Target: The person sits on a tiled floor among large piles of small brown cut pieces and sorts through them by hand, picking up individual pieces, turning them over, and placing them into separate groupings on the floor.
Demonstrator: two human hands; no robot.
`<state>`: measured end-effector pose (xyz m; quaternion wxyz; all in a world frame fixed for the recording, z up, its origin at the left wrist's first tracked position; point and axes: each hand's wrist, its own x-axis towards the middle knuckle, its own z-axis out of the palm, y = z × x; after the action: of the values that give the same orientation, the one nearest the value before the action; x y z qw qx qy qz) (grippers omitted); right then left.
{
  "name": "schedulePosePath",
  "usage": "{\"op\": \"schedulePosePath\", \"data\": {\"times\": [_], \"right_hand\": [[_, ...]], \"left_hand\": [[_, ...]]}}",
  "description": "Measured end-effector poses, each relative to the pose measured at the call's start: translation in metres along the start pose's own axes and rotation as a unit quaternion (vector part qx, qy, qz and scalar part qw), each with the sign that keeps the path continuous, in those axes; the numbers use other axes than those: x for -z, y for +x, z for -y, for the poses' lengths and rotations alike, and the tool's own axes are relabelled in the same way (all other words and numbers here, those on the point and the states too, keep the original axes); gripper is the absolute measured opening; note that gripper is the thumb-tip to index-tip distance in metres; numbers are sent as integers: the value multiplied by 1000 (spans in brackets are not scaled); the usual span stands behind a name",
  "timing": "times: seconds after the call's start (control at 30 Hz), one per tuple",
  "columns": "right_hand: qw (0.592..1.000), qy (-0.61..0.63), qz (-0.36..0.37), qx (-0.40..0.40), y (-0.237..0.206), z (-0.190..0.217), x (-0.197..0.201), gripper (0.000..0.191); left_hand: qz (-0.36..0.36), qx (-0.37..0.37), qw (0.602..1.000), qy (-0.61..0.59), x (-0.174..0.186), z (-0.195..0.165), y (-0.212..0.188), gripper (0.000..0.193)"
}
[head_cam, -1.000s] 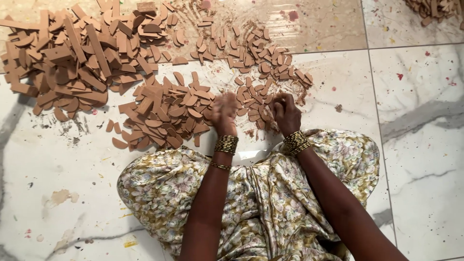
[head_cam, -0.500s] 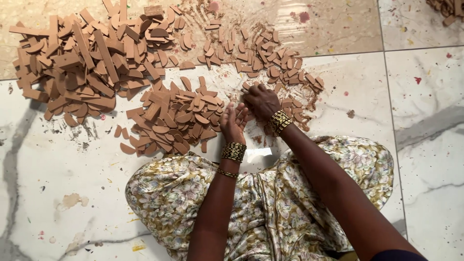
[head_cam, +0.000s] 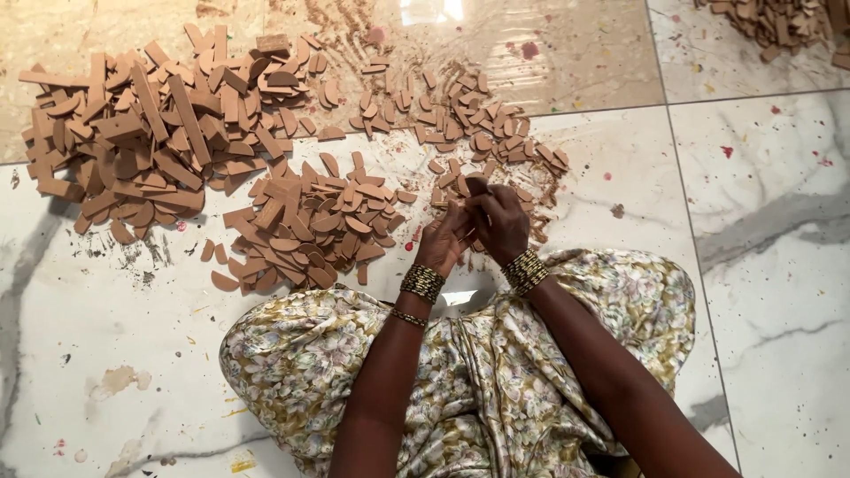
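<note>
My left hand [head_cam: 444,241] and my right hand [head_cam: 498,221] meet just above my lap, fingers pinched together on a small brown flat piece [head_cam: 472,188] held between them. Both wrists carry beaded bangles. Directly left of my hands lies a heap of brown curved offcuts [head_cam: 310,226] on the marble floor [head_cam: 779,221]. Behind my hands spreads a looser scatter of small rounded pieces [head_cam: 460,124]. My floral-patterned garment [head_cam: 496,372] covers my lap below the hands.
A large pile of longer brown strips and offcuts [head_cam: 142,142] sits at the far left. Another heap of brown pieces [head_cam: 779,22] shows at the top right corner. Brown dust and crumbs speckle the floor around the piles.
My right hand has swung left from the scatter and joined my left hand. Both now pinch one small piece together. The view has shifted slightly.
</note>
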<state>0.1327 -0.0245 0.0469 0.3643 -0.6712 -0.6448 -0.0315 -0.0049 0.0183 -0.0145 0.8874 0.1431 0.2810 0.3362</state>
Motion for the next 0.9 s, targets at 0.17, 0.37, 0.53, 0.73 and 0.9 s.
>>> {"op": "schedulePosePath", "data": {"times": [0.17,0.37,0.53,0.73,0.9], "right_hand": [[999,42,6,-4,-8,14,15,18],[902,359,-6,-241,9,11,32,33],[892,389,83,-214,7,6,36,24],[941,290,30,-173,-3,11,20,15],[963,187,23,-192,-5,19,16,9]], "left_hand": [[57,-16,998,-6,3,-3,-3,59],[122,-101,985,69,0,-11,-3,56],[138,-62,988,25,1,-9,-3,53],[130,-56,990,1,4,-5,-3,59],[124,-64,990,-21,5,-4,-2,59]]}}
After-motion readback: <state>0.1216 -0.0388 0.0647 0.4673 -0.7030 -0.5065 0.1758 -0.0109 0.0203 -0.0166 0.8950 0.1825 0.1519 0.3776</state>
